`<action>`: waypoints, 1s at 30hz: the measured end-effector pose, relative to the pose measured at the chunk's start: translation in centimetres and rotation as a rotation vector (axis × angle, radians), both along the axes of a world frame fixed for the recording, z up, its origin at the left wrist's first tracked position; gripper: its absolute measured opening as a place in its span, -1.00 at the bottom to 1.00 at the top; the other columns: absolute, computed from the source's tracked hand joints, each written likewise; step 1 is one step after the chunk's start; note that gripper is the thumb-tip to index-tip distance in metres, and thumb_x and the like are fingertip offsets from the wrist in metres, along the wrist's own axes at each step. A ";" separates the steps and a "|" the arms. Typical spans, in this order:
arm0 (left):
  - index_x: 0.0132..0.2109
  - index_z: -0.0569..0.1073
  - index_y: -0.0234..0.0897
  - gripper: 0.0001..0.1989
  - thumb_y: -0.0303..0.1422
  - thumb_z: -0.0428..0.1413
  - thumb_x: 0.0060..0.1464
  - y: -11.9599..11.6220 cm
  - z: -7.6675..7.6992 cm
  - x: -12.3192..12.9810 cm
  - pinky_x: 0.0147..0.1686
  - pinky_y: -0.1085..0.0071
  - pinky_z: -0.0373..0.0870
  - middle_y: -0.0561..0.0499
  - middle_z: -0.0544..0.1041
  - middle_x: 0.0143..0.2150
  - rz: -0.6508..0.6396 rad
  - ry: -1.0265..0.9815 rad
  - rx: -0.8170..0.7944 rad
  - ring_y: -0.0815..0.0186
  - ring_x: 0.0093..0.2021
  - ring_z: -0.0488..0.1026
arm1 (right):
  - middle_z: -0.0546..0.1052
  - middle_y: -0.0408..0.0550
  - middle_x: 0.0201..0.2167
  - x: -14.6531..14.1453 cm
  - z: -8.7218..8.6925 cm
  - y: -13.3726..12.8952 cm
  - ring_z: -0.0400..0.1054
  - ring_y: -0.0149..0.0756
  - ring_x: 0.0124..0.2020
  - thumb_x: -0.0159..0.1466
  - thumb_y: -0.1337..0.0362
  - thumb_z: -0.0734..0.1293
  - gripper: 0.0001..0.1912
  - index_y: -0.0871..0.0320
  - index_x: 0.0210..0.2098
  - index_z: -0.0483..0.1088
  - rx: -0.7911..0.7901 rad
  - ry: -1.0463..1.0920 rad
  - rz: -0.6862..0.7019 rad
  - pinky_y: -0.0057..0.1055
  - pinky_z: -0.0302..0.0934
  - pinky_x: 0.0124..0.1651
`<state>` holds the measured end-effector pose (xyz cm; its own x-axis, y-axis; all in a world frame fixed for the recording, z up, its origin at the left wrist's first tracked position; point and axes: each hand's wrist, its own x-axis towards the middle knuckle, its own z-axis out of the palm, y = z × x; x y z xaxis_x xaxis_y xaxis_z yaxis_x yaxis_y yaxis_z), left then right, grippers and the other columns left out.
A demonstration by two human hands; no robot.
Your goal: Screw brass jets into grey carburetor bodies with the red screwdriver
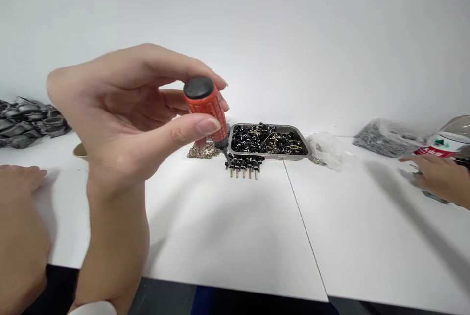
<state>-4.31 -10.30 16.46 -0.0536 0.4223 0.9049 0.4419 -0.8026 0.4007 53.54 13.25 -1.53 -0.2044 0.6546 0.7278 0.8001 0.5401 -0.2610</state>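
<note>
My left hand (135,119) is raised in front of me, its thumb and fingertips closed round the red handle of a screwdriver (207,104) with a black end cap. The screwdriver tilts, shaft down and away from me. Its tip appears at the left part of a row of small black pieces (246,162) with metal pins pointing towards me; whether it touches them I cannot tell. Behind the row, a metal tray (270,156) holds many similar black and brass-coloured pieces. Small brass-coloured parts (203,151) lie in a spread left of the row. My right hand is out of view.
Another person's hand (442,175) reaches in from the right by a red-and-white container (442,144). At the left rests another person's blurred hand (22,180), near a pile of grey parts (29,122). Plastic bags (328,151) lie right of the tray.
</note>
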 end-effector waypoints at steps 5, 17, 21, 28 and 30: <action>-0.08 0.57 -0.06 -0.70 -0.44 0.30 0.00 0.8 0.5 -0.8 -0.53 0.37 0.49 0.13 0.51 -0.35 -0.032 0.278 0.077 0.33 -0.34 0.53 | 0.50 0.19 -0.10 -12.7 1.2 -1.4 0.35 0.05 -0.01 0.08 0.55 0.27 -0.60 0.14 -0.13 0.48 -0.282 -0.245 0.105 -0.08 0.18 -0.07; -0.14 0.54 -0.13 -0.73 -0.50 0.29 -0.01 1.4 0.0 0.3 -0.47 0.28 0.52 0.03 0.50 -0.32 0.060 0.301 -0.076 0.28 -0.32 0.51 | 0.46 -0.03 -0.32 -28.9 -2.6 -5.1 0.35 -0.13 -0.19 0.08 0.59 0.11 -0.67 0.14 -0.32 0.37 0.069 0.139 0.348 -0.20 0.27 -0.14; -0.20 0.52 -0.14 -0.78 -0.46 0.31 -0.03 3.3 -0.8 0.7 -0.38 0.32 0.53 0.04 0.48 -0.29 0.035 0.410 -0.133 0.34 -0.32 0.48 | 0.45 -0.06 -0.39 -28.4 -3.5 -4.8 0.32 -0.17 -0.25 0.05 0.61 0.09 -0.66 0.14 -0.38 0.36 0.044 0.218 0.348 -0.23 0.25 -0.17; -0.18 0.49 -0.27 -0.79 -0.31 0.27 0.03 6.3 -6.1 2.8 -0.40 0.46 0.45 -0.01 0.51 -0.29 -0.031 0.469 -0.451 0.45 -0.44 0.39 | 0.41 -0.04 -0.41 -29.0 -3.1 -5.0 0.29 -0.18 -0.27 0.06 0.60 0.07 -0.69 0.14 -0.41 0.32 0.013 0.218 0.413 -0.25 0.23 -0.19; -0.18 0.48 -0.27 -0.76 -0.27 0.27 0.03 6.6 -8.3 3.1 -0.42 0.46 0.43 -0.02 0.51 -0.29 -0.030 0.415 -0.542 0.44 -0.45 0.37 | 0.40 -0.04 -0.41 -29.0 -2.9 -5.2 0.28 -0.17 -0.26 0.06 0.60 0.08 -0.70 0.13 -0.42 0.31 0.006 0.219 0.419 -0.25 0.22 -0.19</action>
